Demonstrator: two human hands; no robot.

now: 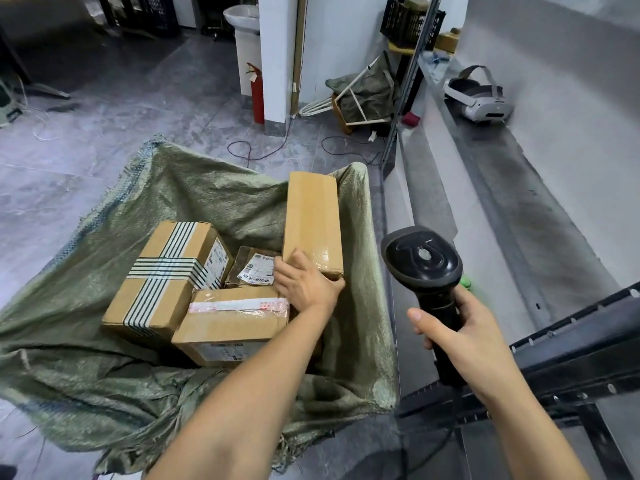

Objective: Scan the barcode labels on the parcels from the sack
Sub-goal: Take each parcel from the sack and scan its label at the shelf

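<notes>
1. Grey tiled floor (pixel 104 140) is filling the upper left of the frame, and a green woven sack (pixel 104 358) is lying spread open across the lower left and centre.
2. Left hand (pixel 304 284) is curling its fingers round the bottom end of the tall plain box (pixel 311 220), which is standing upright at the sack's right side. Right hand (pixel 474 344) is gripping the black scanner (pixel 424 268) by its handle, head pointing up and away from the parcels.
3. Risk, I reckon: that tall box is tipping-prone, held only at one low corner, so it could topple onto the labelled small box (pixel 254 268).
4. Striped-tape box (pixel 166 275) and pink-tape box (pixel 232 323) are crowding the left hand's wrist. A conveyor (pixel 519 209) is running along the right, headset (pixel 478 98) sitting on it.
</notes>
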